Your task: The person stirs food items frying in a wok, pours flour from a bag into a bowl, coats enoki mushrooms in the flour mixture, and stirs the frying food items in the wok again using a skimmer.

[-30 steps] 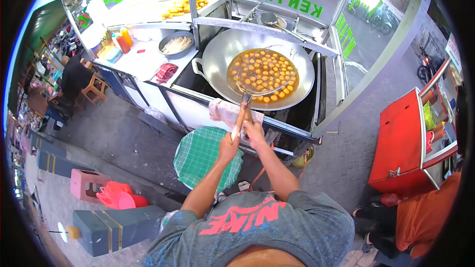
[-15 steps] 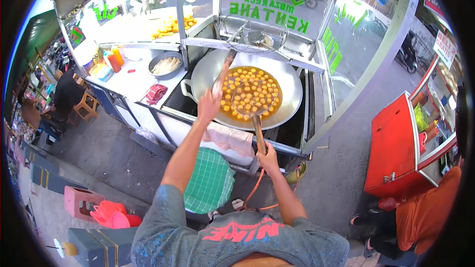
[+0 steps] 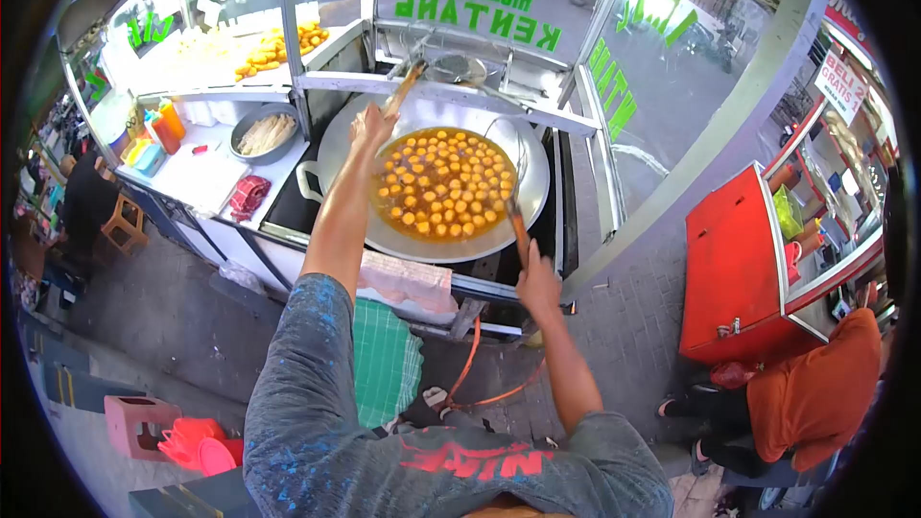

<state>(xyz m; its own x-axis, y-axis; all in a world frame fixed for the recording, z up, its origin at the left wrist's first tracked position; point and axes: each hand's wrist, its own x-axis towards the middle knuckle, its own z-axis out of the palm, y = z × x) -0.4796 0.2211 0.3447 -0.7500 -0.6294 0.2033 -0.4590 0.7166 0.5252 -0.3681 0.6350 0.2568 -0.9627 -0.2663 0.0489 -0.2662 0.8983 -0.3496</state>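
A wide metal wok (image 3: pixel 336 153) holds brown oil with many small round golden balls (image 3: pixel 441 182) floating in it. My right hand (image 3: pixel 539 280) is closed around the wooden handle of a wire skimmer (image 3: pixel 519 230), whose wire head rests along the wok's right side. My left hand (image 3: pixel 369 129) grips a wooden handle (image 3: pixel 405 88) above the wok's back left. The far end of that handle reaches a wire basket (image 3: pixel 460 67) behind the wok; I cannot tell whether they are joined.
On the left counter are a grey bowl (image 3: pixel 262 134) of pale strips, a red cloth (image 3: pixel 249 197) and sauce bottles (image 3: pixel 163 129). Fried pieces (image 3: pixel 278 48) lie behind. A glass frame surrounds the wok. A person in orange (image 3: pixel 815 388) stands near a red cart (image 3: pixel 734 269) at right.
The skimmer in my right hand has moved from the middle of the oil to the wok's right side. My left hand has reached farther forward with its handle. The view has shifted right.
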